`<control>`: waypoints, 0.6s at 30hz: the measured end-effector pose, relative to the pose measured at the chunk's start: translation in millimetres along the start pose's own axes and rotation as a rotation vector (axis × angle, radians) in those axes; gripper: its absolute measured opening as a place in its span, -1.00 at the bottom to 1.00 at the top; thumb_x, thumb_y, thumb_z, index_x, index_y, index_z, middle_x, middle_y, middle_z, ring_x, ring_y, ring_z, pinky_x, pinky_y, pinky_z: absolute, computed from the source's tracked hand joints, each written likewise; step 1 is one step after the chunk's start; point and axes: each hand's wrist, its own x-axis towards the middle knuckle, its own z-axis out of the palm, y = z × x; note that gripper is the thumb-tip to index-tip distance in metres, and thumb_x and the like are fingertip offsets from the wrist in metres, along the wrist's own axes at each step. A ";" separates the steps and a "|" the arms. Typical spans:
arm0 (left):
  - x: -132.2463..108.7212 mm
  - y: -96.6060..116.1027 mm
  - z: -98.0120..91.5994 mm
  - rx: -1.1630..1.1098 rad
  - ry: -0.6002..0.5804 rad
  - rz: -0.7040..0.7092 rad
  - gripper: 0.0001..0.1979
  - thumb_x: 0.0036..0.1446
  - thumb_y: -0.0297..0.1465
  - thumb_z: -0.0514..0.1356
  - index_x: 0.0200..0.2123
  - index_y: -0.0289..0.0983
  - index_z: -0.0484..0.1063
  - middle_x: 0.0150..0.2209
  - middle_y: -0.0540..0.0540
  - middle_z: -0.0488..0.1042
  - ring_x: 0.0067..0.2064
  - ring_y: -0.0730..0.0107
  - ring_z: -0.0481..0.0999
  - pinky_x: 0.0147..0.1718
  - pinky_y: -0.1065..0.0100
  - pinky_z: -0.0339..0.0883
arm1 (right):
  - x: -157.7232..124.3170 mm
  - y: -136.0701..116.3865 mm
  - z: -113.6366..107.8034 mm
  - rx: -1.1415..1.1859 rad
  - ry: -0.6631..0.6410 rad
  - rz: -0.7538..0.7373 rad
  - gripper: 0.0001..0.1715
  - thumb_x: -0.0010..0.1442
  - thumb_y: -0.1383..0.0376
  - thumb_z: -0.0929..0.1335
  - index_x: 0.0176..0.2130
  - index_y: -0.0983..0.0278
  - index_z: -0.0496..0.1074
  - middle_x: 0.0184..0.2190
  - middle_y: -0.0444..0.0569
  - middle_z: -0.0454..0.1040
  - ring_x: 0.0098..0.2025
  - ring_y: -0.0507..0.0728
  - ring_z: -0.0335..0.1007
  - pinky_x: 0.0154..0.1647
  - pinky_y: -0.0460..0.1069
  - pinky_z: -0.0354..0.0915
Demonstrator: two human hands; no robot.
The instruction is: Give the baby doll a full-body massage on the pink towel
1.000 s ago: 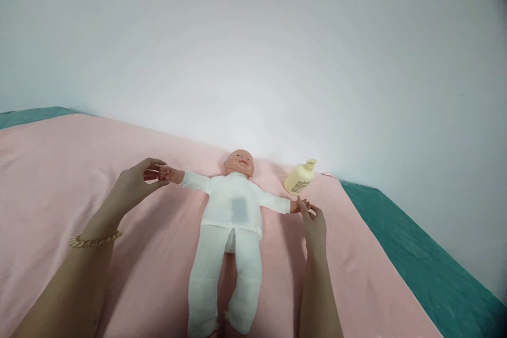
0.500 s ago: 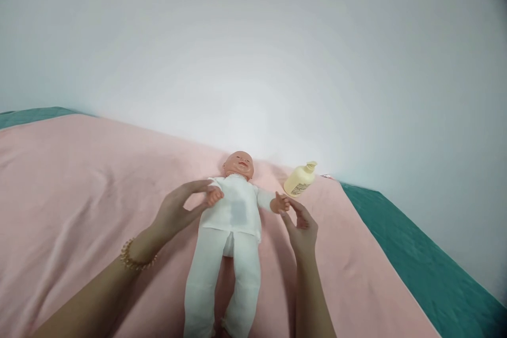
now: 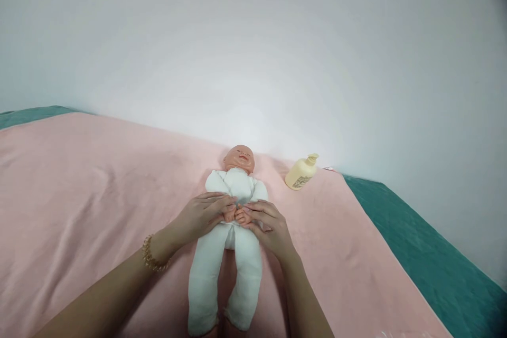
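A baby doll (image 3: 240, 182) in a white top and trousers lies on its back, head toward the wall. Its two small hands rest together over its belly. My left hand (image 3: 204, 216), with a beaded bracelet at the wrist, is closed round the doll's arm on the left side, fingers over its forearm and hand. On the other side my right hand (image 3: 272, 226) grips the doll's other arm near its hand, thumb below and fingers above. Both of my hands partly cover the doll's forearms.
A pale yellow pump bottle (image 3: 301, 173) stands on the pink blanket (image 3: 119, 185), right of the doll's head. Green cloth (image 3: 415, 243) shows past the blanket's edge. Behind rises a white wall (image 3: 253, 53).
My hands have brought the doll's arms inward and down from the sides, so its hands now meet over its belly. Before, its right-side arm was stretched outward.
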 end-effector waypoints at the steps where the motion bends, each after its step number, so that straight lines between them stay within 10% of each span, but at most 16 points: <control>1: 0.3 0.1 0.1 -0.007 -0.016 -0.007 -0.67 0.27 -0.47 0.09 0.09 -0.18 0.34 -0.08 -0.08 0.59 -0.07 0.32 0.60 0.01 0.23 0.45 | 0.0 -0.1 0.5 -0.003 -0.004 -0.003 -0.66 0.15 0.30 0.45 -0.05 0.03 0.53 -0.14 -0.06 0.58 -0.06 0.16 0.51 -0.02 0.13 0.47; 12: 1.0 1.3 1.8 -0.012 0.008 0.008 -0.69 0.26 -0.51 0.08 0.04 -0.21 0.39 -0.12 -0.05 0.61 -0.08 0.31 0.60 -0.02 0.27 0.48 | 1.4 -1.1 1.9 -0.001 0.005 -0.044 -0.63 0.17 0.28 0.44 -0.01 0.01 0.51 -0.16 -0.06 0.58 -0.09 0.15 0.52 0.00 0.14 0.46; 18: -2.4 1.3 -7.4 -0.113 0.152 -0.074 -0.79 0.23 -0.42 0.18 -0.05 -0.17 0.46 -0.13 -0.06 0.61 -0.11 0.33 0.61 -0.08 0.29 0.50 | -3.0 3.4 -8.3 0.053 0.149 0.200 -0.70 0.12 0.25 0.46 -0.09 0.09 0.55 -0.14 -0.03 0.58 -0.05 0.18 0.50 0.00 0.14 0.44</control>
